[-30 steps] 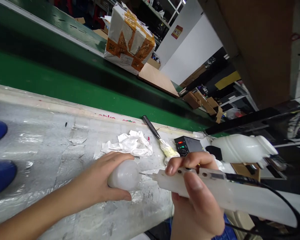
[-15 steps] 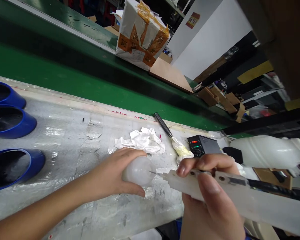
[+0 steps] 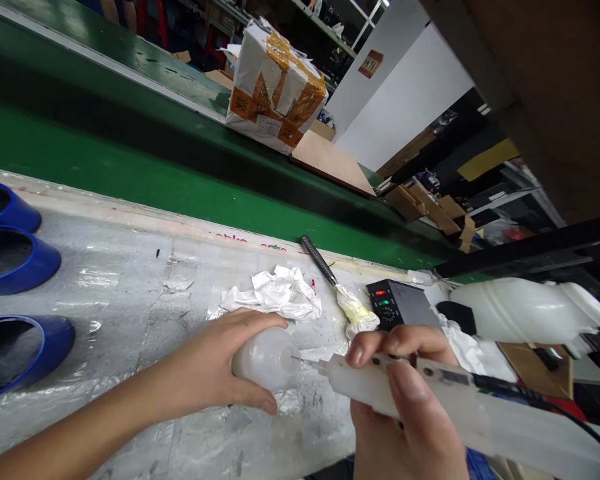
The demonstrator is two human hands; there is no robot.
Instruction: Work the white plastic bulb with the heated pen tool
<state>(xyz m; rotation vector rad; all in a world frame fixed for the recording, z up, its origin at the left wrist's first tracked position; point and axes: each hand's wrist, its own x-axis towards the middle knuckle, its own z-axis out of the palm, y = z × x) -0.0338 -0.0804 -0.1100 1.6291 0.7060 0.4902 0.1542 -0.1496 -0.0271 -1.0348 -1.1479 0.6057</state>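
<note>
My left hand (image 3: 230, 363) is wrapped around a small translucent white round container (image 3: 267, 359), thumb on the near side and fingers on the far side. My right hand (image 3: 405, 393) grips a white pen-like dispenser (image 3: 345, 377) with a thin needle tip and a black cable at its rear. The needle points left and its end meets or overlaps the right face of the container; whether it touches I cannot tell. Behind the container lies a crumpled white tissue (image 3: 280, 293).
Three blue-rimmed round cups (image 3: 55, 343) stand at the left. A black-handled tool (image 3: 317, 259) with its end wrapped in tissue lies beyond my hands, beside a black control box (image 3: 405, 303) with red and green lights. A white bottle (image 3: 520, 310) lies at right; a taped carton (image 3: 277, 90) stands behind.
The view has tilted, so the bench and both hands sit slightly lower and further left. Both hands keep the same hold, and the needle stays at the container.
</note>
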